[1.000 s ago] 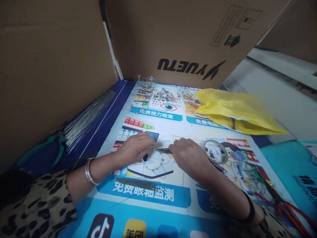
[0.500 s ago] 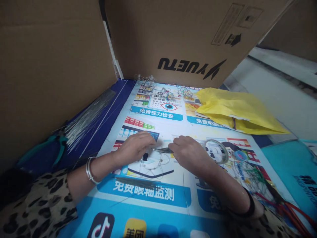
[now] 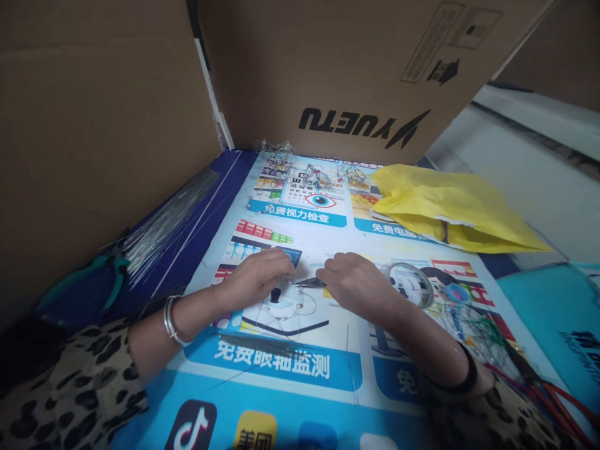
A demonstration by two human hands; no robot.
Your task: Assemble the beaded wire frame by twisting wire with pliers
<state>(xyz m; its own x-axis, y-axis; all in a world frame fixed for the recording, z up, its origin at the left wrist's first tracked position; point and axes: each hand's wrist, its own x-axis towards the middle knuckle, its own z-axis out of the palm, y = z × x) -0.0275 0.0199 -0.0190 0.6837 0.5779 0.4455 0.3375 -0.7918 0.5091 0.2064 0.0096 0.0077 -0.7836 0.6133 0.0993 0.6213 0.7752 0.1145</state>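
Observation:
My left hand (image 3: 257, 274) is closed in a pinch on a thin beaded wire loop (image 3: 299, 306). Small pearly and silvery beads sit along the loop, which hangs down over the printed sheet. From the right, my right hand (image 3: 351, 280) grips dark pointed tweezers (image 3: 310, 283). Their tips meet the wire close beside the left fingertips; exactly what lies between the tips is too small to tell. The fingers hide the top of the loop and the rear of the tweezers.
Teal-handled pliers (image 3: 115, 281) and a bundle of straight wires (image 3: 171, 215) lie left. A tape roll (image 3: 415, 284), tangled coloured wires (image 3: 478, 331) and red-handled tools (image 3: 553, 400) lie right. Beyond are a yellow bag (image 3: 450, 203) and cardboard walls (image 3: 328, 69).
My right hand has shifted very slightly left and up, with the tweezers. The hanging beaded loop has swung a little; my left hand stays almost where it was.

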